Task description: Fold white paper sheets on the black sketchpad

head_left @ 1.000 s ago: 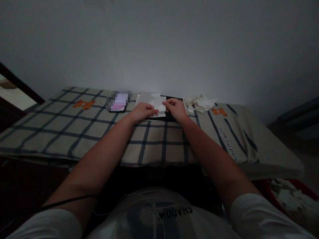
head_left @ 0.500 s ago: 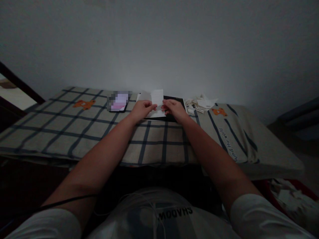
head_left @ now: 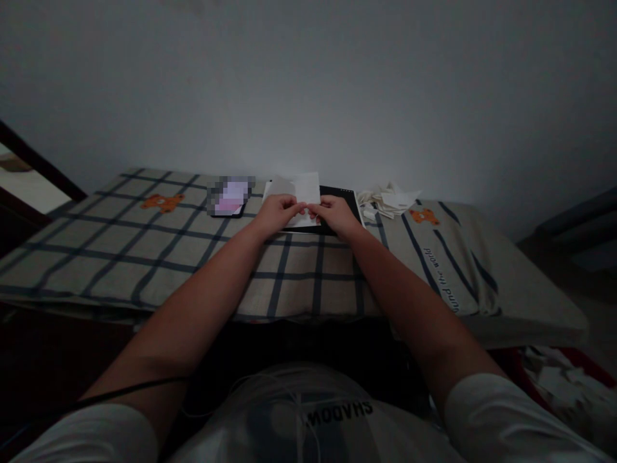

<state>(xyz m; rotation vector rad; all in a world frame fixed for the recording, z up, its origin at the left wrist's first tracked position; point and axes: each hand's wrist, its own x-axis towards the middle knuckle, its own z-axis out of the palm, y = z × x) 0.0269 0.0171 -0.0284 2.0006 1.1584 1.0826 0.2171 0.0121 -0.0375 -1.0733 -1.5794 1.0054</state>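
A small white paper slip [head_left: 307, 187] stands upright between my two hands at the far middle of the checked cloth. My left hand [head_left: 276, 213] pinches its lower left edge and my right hand [head_left: 333, 214] pinches its lower right edge, fingertips almost touching. Under the hands lies a black pad [head_left: 343, 196] with more white paper [head_left: 278, 188] on its left part.
A phone with a lit screen [head_left: 230, 196] lies left of the hands. A heap of folded white paper pieces [head_left: 388, 200] sits to the right. The plaid cushion [head_left: 144, 251] with orange bear prints spans the surface, against a wall. More paper scraps [head_left: 559, 379] lie low right.
The paper slip lay flat on the pad a second ago; both hands have lifted it upright and drawn their fingertips together at its lower edge.
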